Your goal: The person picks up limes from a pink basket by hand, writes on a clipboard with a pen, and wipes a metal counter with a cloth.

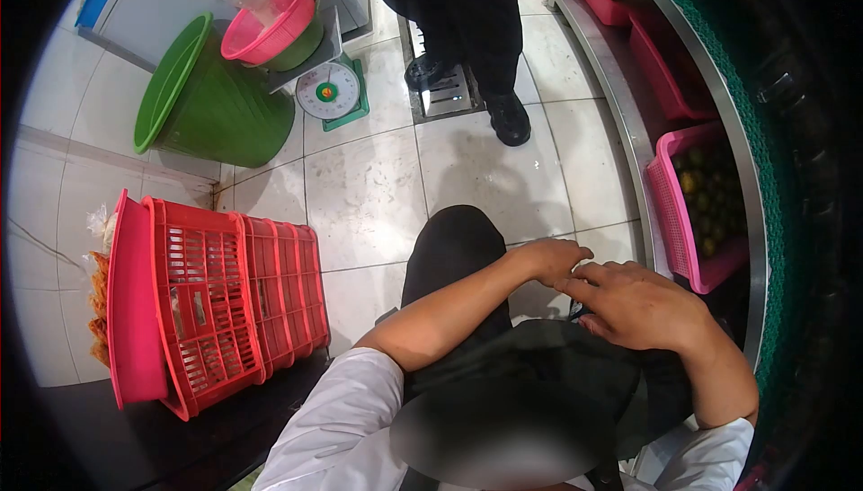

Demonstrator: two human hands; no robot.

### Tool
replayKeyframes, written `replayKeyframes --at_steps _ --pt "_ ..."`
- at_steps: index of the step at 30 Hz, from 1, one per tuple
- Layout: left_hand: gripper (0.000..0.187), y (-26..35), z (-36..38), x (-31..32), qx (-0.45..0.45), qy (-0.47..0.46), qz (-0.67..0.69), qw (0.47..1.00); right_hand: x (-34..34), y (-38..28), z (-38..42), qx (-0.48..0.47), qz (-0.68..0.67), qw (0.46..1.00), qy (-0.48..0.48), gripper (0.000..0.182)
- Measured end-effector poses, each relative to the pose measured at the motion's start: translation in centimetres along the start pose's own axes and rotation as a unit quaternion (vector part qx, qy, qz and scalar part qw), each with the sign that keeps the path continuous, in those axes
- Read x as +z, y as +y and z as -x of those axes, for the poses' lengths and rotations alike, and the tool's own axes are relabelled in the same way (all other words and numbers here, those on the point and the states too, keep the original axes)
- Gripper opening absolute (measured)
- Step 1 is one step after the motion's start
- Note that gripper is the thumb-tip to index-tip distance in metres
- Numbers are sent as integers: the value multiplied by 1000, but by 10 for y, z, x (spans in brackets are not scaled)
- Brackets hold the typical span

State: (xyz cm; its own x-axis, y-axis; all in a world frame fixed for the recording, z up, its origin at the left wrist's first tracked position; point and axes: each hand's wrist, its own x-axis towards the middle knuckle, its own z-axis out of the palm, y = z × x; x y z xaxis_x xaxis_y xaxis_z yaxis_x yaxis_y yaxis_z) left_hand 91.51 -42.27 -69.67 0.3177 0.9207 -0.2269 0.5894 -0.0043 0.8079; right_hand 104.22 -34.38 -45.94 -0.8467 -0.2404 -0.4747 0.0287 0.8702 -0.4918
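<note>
- Right hand flat over the black-trousered lap, fingers loosely spread, gripping nothing.
- Left hand just beside, fingers curled, touching the right fingertips, empty.
- Red slatted plastic crates stacked left.
- Pink plastic basket of yellow-green fruit right.
- Green plastic tub and dial scale farther off.

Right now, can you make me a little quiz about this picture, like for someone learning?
1. True or false: the left hand and right hand touch each other.
2. What sits on the scale? A) a pink bowl B) a red crate C) a shoe
3. Fill in: the pink basket on the shelf holds small yellow-green ____.

Key: 1. true. 2. A, the pink bowl in a green one. 3. fruit.
</note>
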Motion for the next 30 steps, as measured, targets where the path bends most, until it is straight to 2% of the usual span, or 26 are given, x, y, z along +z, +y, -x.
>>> replayKeyframes --at_steps 3,6,14,30 --pt "77 11 1 -7 -46 -28 -14 998 0 0 1 5 4 1000 -4 54" --pt "85 0 -3 0 -5 -13 -4 1000 -1 0 2 7 0 1000 -2 55" --pt "83 -4 -8 0 -9 -29 5 1000 -3 0 3 21 -16 1000 3 60" --pt "82 2 -8 -4 -35 -29 19 999 -5 1 3 26 -11 1000 -8 59"
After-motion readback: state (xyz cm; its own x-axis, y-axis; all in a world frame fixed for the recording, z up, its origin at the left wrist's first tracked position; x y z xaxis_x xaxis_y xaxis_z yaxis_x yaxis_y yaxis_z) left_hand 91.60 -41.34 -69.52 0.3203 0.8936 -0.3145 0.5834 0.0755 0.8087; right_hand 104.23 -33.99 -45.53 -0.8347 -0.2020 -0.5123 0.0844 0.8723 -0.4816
